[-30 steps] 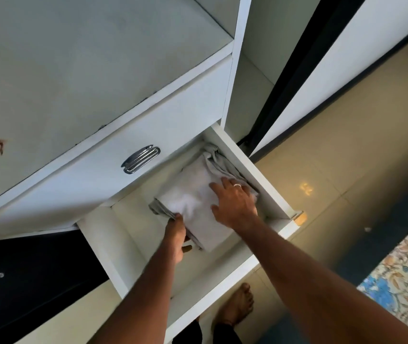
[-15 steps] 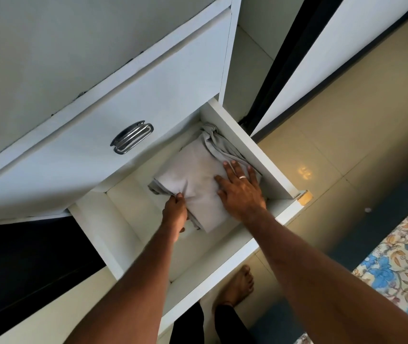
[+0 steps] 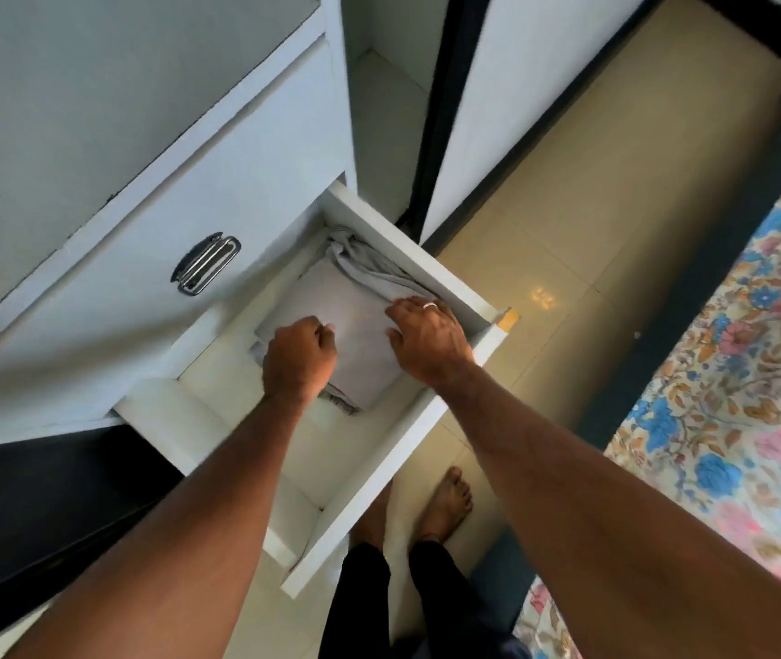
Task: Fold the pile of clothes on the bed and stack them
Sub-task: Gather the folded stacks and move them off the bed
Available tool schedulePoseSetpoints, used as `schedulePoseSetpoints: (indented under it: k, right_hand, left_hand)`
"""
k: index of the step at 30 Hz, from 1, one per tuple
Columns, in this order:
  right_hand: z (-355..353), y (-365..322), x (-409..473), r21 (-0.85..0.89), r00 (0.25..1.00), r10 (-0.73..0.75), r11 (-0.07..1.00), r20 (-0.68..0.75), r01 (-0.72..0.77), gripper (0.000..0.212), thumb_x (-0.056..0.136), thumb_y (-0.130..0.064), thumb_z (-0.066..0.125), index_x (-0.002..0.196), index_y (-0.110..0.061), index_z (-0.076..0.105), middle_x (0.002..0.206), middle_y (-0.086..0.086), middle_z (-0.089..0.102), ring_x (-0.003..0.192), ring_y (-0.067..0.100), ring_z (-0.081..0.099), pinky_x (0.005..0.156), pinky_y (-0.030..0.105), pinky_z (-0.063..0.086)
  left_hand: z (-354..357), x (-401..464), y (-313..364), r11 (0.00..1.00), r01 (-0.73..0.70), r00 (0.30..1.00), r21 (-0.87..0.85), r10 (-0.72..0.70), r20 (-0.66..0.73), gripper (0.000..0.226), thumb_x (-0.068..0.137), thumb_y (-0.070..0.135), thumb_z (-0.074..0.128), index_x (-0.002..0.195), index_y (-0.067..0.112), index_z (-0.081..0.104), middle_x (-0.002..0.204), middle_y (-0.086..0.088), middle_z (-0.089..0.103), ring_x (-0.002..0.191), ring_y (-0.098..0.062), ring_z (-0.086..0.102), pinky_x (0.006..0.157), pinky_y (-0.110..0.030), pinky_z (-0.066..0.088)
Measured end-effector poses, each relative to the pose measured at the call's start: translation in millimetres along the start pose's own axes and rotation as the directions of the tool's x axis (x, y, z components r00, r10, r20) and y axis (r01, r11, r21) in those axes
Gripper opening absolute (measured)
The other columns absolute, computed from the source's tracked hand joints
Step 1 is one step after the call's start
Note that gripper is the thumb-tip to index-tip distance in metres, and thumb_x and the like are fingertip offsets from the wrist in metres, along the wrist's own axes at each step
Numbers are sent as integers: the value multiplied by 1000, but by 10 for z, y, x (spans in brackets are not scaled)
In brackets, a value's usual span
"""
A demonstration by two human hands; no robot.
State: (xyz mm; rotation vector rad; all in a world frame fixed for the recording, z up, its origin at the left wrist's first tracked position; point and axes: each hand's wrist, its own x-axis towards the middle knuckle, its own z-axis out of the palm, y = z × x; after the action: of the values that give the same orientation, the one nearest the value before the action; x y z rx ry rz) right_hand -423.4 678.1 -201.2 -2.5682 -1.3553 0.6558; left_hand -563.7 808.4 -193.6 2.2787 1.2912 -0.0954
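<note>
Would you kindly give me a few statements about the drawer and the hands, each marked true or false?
1. The drawer is pulled open. True.
2. Both hands rest on the folded cloth inside it. True.
3. The left hand wears a ring. False: the ring is on the right hand.
4. The folded cloth is dark blue. False: it is pale grey or white.
5. The drawer above, with the metal handle, is shut. True.
6. The person wears shoes. False: the foot on the floor is bare.
</note>
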Motion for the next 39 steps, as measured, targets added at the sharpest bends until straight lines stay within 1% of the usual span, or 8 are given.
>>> schedulePoseSetpoints:
  k: [2,5,8,13,24,29,33,39]
  right_hand:
    - [-167,67,-174,42,988,71,997,-140,-66,26,95,-25,57,115,-15,70,110,14,72,109,35,63,98,43,45]
    - [-392,242,-494,106,930,179,983,-323,-152,14,87,-21,57,92,-18,70,82,7,71,82,33,65,79,39,43]
    - [-657,528,-952,180,863,328,943,-385,-279,23,90,-23,45,89,-18,67,83,5,71,80,32,63,76,40,44]
    - [-976,1096,-1847,227,724,507,861,-469,-455,13,96,-18,56,97,-16,68,90,4,73,87,30,64,82,43,42]
    - [-838,2073,-4543,510,129,885,371,-447,-776,15,93,-26,50,96,-24,65,95,-2,72,94,27,66,84,42,38]
    - [-419,2207,-5679,601,-106,932,134,-347,-788,13,94,-26,50,93,-22,62,91,0,69,97,30,62,86,45,40]
    - [-132,2276,-6390,671,-284,912,-13,-296,-741,16,95,-28,49,90,-23,62,85,2,70,84,31,66,78,44,49]
    - [271,2673,-7263,880,-507,861,-210,-40,-425,19,98,-21,58,113,-14,68,107,10,71,99,32,66,82,39,50]
  left_hand:
    - [-58,-3,286,993,-118,993,-25,118,-8,29,97,26,56,75,7,59,82,-26,67,81,-47,63,65,-43,48]
    - [-88,-80,779,960,-273,962,-59,273,-2,25,94,22,59,75,7,62,80,-26,68,77,-46,64,64,-43,49]
    - [-56,-271,1395,897,-428,897,-112,437,71,24,95,26,59,80,8,66,83,-22,70,79,-44,65,66,-43,52]
    - [119,-778,2407,801,-576,773,-161,598,213,43,96,30,58,61,14,40,69,-15,67,70,-41,61,62,-43,51]
    - [1010,-2984,4223,429,-870,263,-242,820,508,35,94,32,54,71,6,57,68,-12,67,68,-35,63,59,-40,49]
    - [1556,-4002,4563,296,-887,28,-353,799,600,40,97,25,56,61,11,46,56,-7,54,57,-31,58,55,-40,45]
    - [1946,-4686,4757,316,-847,-59,-428,744,666,41,99,32,57,67,7,58,64,-16,64,62,-32,66,65,-49,57]
    - [2533,-5631,5145,258,-836,-213,-484,661,720,40,102,37,53,83,3,62,77,-21,66,70,-37,66,72,-55,57]
